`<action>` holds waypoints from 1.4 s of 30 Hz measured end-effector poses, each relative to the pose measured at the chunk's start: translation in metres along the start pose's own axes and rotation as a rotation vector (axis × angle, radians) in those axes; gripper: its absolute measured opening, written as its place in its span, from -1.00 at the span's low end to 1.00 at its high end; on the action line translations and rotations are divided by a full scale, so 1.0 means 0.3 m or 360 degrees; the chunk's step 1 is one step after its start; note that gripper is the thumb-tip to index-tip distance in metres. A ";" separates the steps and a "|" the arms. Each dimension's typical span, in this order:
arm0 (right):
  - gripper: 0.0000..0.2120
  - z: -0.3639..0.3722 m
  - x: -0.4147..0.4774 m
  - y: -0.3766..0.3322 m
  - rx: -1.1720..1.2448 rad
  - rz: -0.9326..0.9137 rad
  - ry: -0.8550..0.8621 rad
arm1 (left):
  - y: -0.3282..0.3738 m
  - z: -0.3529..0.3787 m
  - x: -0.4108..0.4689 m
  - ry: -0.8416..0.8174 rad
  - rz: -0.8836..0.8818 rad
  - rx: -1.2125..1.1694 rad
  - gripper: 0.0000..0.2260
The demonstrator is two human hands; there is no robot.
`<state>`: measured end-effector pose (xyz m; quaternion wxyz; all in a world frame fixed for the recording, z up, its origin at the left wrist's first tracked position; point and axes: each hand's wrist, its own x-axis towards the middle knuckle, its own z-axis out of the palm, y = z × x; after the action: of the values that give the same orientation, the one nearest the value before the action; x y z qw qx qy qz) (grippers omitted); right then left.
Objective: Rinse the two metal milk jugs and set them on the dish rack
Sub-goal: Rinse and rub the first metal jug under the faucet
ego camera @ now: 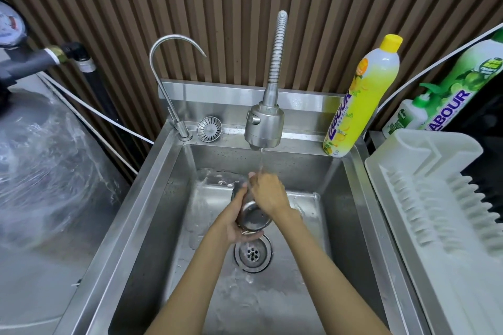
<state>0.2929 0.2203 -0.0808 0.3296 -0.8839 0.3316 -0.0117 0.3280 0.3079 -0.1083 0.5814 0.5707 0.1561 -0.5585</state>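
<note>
One view, head camera, looking down into a steel sink (152, 212).

- Both hands are together over the middle of the basin, clamped on one milk jug (254, 216). No other jug shows.
- The jug is tilted, with its round base towards the camera and its far end up under the water. It is held clear of the sink floor, just above and behind the drain (253, 253).
- Left hand (238, 226): cupped under and around the jug's left side, fingers wrapped along the body.
- Right hand (268, 193): back of the hand faces up, fingers bent down over the jug's far end. Whether they reach inside the mouth cannot be told.
- Spray tap (263, 128) on a flexible metal hose is running. A thin stream falls onto the right hand's fingers and the top of the jug.
- Gooseneck tap (168, 62) stands at the back left corner of the sink, with a loose strainer basket (209, 129) just beside it on the ledge.
- Yellow detergent bottle (362, 100) stands at the back right corner of the ledge.
- White dish rack (424, 187) sits to the right of the sink, touching its rim. A green bottle (460, 90) leans behind it.
- The sink floor is wet.
</note>
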 end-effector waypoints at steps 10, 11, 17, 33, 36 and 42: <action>-0.33 -0.143 -0.031 0.024 -0.0487 -0.0225 -0.0536 | 0.071 0.013 -0.035 -0.0184 0.0030 0.0091 -0.59; -0.35 -0.147 -0.034 0.015 -0.0560 -0.0275 -0.0423 | 0.077 0.010 -0.039 -0.0211 0.0065 0.0078 -0.58; -0.42 -0.200 -0.050 0.011 -0.0511 -0.0467 -0.0015 | 0.132 -0.019 -0.082 -0.0381 0.0295 -0.0082 -0.58; -0.19 -0.476 -0.175 0.193 0.0723 0.0363 0.0491 | 0.060 0.361 -0.200 -0.0587 0.1348 0.0957 -0.31; -0.54 -0.571 -0.246 0.254 0.0738 0.0401 0.0521 | 0.034 0.477 -0.201 -0.0582 0.1406 0.0989 -0.32; -0.22 -0.843 -0.379 0.435 0.1065 0.0476 0.0450 | -0.004 0.741 -0.208 -0.0621 0.1539 0.1088 -0.46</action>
<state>0.0681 0.0690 0.0625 0.5487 -0.6593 0.4767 -0.1925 0.2051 0.1514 0.0088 0.5707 0.6182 -0.4167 -0.3443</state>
